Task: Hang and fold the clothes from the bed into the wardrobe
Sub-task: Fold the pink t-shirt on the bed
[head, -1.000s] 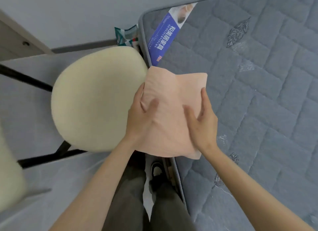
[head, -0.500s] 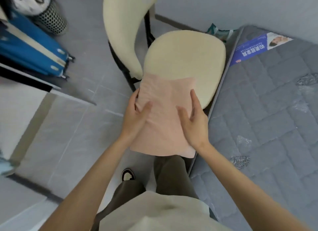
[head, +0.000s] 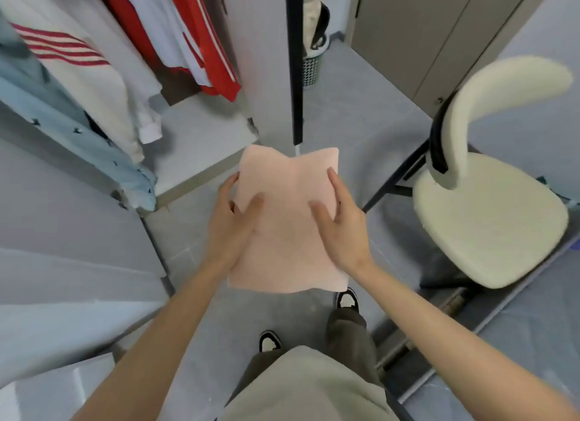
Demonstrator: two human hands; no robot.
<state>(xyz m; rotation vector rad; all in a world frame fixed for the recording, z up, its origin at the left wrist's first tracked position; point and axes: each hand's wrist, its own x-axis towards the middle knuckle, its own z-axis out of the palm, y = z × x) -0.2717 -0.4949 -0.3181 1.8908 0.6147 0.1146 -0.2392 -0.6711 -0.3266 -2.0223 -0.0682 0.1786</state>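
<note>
A folded pale pink garment (head: 287,219) is held flat in front of me at mid-frame, above the grey floor. My left hand (head: 230,222) grips its left edge, thumb on top and fingers underneath. My right hand (head: 343,222) grips its right edge the same way. The open wardrobe (head: 201,147) lies ahead to the left, with its grey bottom shelf just beyond the garment. Inside hang a red and white jacket (head: 204,43), a cream sweater with red stripes (head: 91,84) and a light blue shirt (head: 94,144).
A cream chair (head: 489,219) with a black frame stands close on the right. A dark vertical wardrobe door edge (head: 295,59) rises straight ahead, a mesh bin (head: 310,69) behind it. The grey mattress corner (head: 533,342) is at lower right. My shoes are on the floor below.
I have turned left away from the bed and chair toward the wardrobe, carrying the pink garment in both hands. The grip on it is unchanged.
</note>
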